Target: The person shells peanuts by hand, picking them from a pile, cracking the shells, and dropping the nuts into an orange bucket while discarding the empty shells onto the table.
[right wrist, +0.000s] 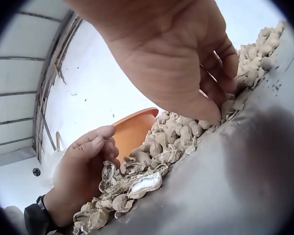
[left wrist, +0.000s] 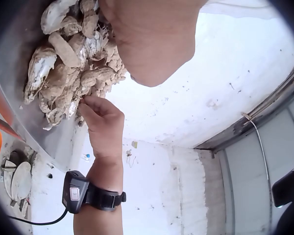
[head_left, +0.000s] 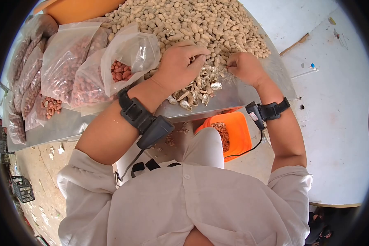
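A big heap of unshelled peanuts [head_left: 201, 24] lies on a metal table [head_left: 233, 96]. Empty shells [head_left: 197, 92] are piled at its near edge, also seen in the left wrist view [left wrist: 63, 78] and the right wrist view [right wrist: 137, 188]. My left hand [head_left: 180, 63] is curled at the heap's edge, its fingers [right wrist: 95, 147] bent over a split peanut shell [right wrist: 108, 172]. My right hand [head_left: 244, 65] is bunched beside it, and its fingertips [left wrist: 85, 102] pinch a peanut at the shell pile. From the right wrist, the right hand [right wrist: 186, 58] digs its fingers into the peanuts [right wrist: 186, 132].
Several clear bags of red shelled peanuts [head_left: 69, 69] lie at the table's left; one open bag [head_left: 129, 61] stands by my left wrist. An orange bucket [head_left: 233, 133] with kernels sits under the table edge by my knee. An orange basin [head_left: 78, 10] is behind the heap. White floor [head_left: 336, 102] lies to the right.
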Tool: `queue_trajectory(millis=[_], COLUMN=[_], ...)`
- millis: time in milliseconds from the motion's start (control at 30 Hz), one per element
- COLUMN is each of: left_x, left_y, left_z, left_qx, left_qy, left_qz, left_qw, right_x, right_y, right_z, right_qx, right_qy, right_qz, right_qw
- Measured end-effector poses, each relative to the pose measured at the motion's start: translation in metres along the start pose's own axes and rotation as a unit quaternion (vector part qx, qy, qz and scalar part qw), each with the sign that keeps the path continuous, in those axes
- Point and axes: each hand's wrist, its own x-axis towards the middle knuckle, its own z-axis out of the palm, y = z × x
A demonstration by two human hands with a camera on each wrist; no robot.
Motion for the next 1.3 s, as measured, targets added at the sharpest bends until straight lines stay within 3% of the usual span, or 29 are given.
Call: queue_trajectory(millis=[233, 333, 367, 433, 533, 633, 833, 933, 1033, 1067, 1133, 1167, 1233, 1300], left_x=[0.000, -0.001, -0.001, -0.001, 0.000, -0.002, -0.001, -0.001, -0.004, -0.003, -0.005, -0.006, -0.003, -0.003], left_y=[-0.001, -0.003, -0.004, -0.004, -0.004, -0.006, -0.002, -0.004, -0.005, -0.003, -0.015, -0.023, -0.028, -0.028], left_z=[0.000, 0.001, 0.001, 0.002, 0.002, 0.003, 0.002, 0.004, 0.005, 0.003, 0.012, 0.019, 0.023, 0.022], left_qx=[-0.002, -0.015, -0.015, -0.010, -0.001, -0.005, 0.003, 0.019, 0.060, 0.079, 0.041, 0.020, 0.015, 0.023], left_qy=[0.000, 0.008, 0.004, -0.002, -0.005, -0.002, -0.006, 0.008, 0.003, -0.060, 0.033, 0.078, 0.116, 0.105], left_qz=[-0.004, -0.004, -0.008, -0.010, -0.004, 0.005, -0.004, 0.014, 0.013, -0.052, 0.032, 0.074, 0.080, 0.065], left_qw=[1.000, 1.000, 1.000, 1.000, 1.000, 1.000, 1.000, 1.000, 0.998, 0.994, 0.998, 0.994, 0.990, 0.992], right_x=[0.005, 0.000, -0.001, -0.005, -0.008, -0.006, -0.001, 0.002, -0.001, 0.003, 0.011, 0.012, 0.012, 0.012], right_y=[0.007, 0.004, 0.000, -0.007, -0.021, -0.027, -0.032, -0.045, -0.083, -0.094, -0.115, -0.128, -0.147, -0.149], right_z=[0.013, 0.001, -0.003, -0.013, -0.019, -0.019, -0.020, -0.029, -0.047, -0.047, -0.047, -0.047, -0.046, -0.045], right_qx=[-0.039, 0.169, 0.297, 0.535, 0.632, 0.668, 0.667, 0.545, 0.453, 0.423, 0.360, 0.393, 0.457, 0.482], right_qy=[0.036, 0.071, 0.040, -0.023, -0.040, -0.053, -0.089, -0.060, -0.066, -0.062, -0.052, -0.044, -0.029, 0.020], right_qz=[-0.040, -0.032, -0.026, -0.009, -0.049, -0.054, -0.089, -0.112, -0.128, -0.163, -0.231, -0.226, -0.214, -0.234], right_qw=[0.998, 0.983, 0.954, 0.844, 0.772, 0.740, 0.734, 0.829, 0.880, 0.889, 0.902, 0.890, 0.863, 0.844])
